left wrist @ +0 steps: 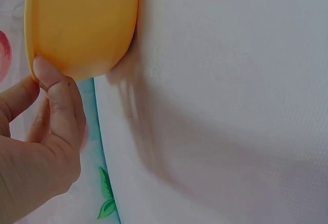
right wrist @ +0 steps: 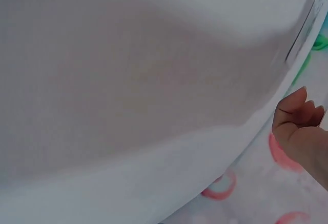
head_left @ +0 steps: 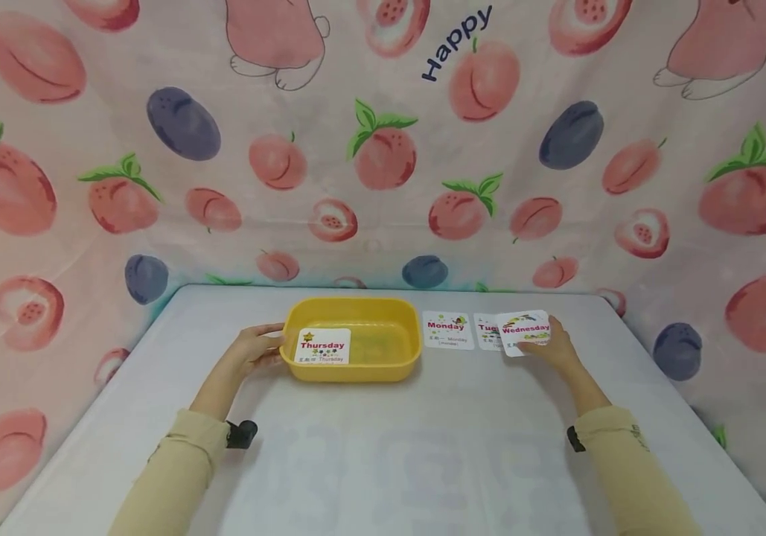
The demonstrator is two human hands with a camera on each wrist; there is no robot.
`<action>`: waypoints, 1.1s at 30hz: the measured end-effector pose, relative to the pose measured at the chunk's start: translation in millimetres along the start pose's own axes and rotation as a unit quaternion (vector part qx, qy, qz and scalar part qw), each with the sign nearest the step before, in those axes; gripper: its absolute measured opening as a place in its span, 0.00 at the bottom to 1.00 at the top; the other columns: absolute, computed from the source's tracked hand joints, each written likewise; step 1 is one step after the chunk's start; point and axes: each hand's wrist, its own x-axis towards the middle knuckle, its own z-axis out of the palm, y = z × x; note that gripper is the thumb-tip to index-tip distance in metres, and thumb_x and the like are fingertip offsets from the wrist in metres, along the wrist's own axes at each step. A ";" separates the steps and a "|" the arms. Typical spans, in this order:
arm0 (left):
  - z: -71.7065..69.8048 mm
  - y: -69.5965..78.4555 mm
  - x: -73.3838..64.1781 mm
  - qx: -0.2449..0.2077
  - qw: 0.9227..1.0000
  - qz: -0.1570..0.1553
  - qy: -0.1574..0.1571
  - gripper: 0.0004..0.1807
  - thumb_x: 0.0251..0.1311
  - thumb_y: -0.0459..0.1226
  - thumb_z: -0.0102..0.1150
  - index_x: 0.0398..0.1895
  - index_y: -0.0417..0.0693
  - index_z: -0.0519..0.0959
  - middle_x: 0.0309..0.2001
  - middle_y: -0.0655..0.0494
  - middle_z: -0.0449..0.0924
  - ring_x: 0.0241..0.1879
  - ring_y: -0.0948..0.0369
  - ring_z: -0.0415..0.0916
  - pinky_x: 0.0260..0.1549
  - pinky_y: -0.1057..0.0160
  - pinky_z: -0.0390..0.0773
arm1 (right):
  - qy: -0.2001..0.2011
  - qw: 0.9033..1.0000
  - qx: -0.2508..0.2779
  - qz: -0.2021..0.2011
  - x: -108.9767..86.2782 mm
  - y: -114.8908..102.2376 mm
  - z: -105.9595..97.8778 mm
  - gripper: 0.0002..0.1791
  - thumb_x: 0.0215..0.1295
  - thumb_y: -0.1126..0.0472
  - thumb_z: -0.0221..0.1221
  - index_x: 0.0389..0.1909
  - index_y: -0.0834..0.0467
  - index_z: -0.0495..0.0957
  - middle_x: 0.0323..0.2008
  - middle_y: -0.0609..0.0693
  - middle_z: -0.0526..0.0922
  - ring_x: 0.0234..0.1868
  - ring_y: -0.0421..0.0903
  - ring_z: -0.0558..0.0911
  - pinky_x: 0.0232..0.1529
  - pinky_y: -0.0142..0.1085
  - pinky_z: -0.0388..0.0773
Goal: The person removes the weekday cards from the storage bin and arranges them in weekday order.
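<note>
A yellow plastic basin (head_left: 356, 372) stands toward the back of the table, with a white "Thursday" card (head_left: 322, 347) inside at its left end. My left hand (head_left: 257, 351) is at the basin's left end; in the left wrist view its thumb and fingers (left wrist: 54, 80) pinch the rim. To the right, my right hand (head_left: 560, 348) holds a "Wednesday" card (head_left: 525, 332) by its right side. That card overlaps the "Tuesday" card (head_left: 487, 331), whose right part is hidden. Left of it lies the "Monday" card (head_left: 448, 330), close to the basin.
The white-covered table (head_left: 383, 461) ends at the back against a hanging cloth (head_left: 369, 253) printed with peaches and plums. A black band (head_left: 240, 435) shows at the left sleeve cuff, another (head_left: 577, 439) at the right.
</note>
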 end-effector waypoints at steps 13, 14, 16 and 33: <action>-0.2 1.2 -0.5 -0.006 1.000 -0.006 -0.011 0.29 0.66 0.30 0.50 0.70 0.39 0.59 0.31 0.55 0.75 0.25 0.68 0.75 0.26 0.72 0.80 | -0.015 0.998 -0.022 0.055 19.1 31.7 -19.9 0.54 0.61 0.56 0.59 0.68 0.76 0.29 0.66 0.80 0.40 0.67 0.74 0.45 0.69 0.61 0.44; -1.1 0.5 -1.3 -0.006 1.000 -0.006 -0.011 0.29 0.66 0.30 0.51 0.70 0.39 0.59 0.32 0.55 0.75 0.25 0.68 0.75 0.27 0.72 0.80 | -0.014 0.998 -0.021 0.059 23.3 35.1 -20.0 0.55 0.60 0.56 0.59 0.68 0.76 0.29 0.66 0.80 0.40 0.67 0.74 0.45 0.69 0.61 0.44; -3.9 -1.4 -2.9 -0.006 1.000 -0.005 -0.012 0.29 0.66 0.30 0.51 0.70 0.39 0.58 0.34 0.54 0.75 0.26 0.68 0.75 0.28 0.72 0.80 | -0.014 0.998 -0.014 0.059 34.0 46.5 -19.1 0.58 0.57 0.54 0.62 0.69 0.74 0.29 0.66 0.80 0.40 0.68 0.73 0.45 0.70 0.61 0.44; -4.1 0.6 -4.6 -0.016 1.000 0.004 -0.025 0.30 0.66 0.30 0.50 0.70 0.38 0.56 0.33 0.56 0.75 0.28 0.68 0.75 0.27 0.73 0.80 | 0.001 0.990 -0.059 0.125 23.7 35.3 -27.5 0.52 0.57 0.62 0.57 0.68 0.75 0.29 0.60 0.83 0.42 0.62 0.77 0.48 0.66 0.64 0.48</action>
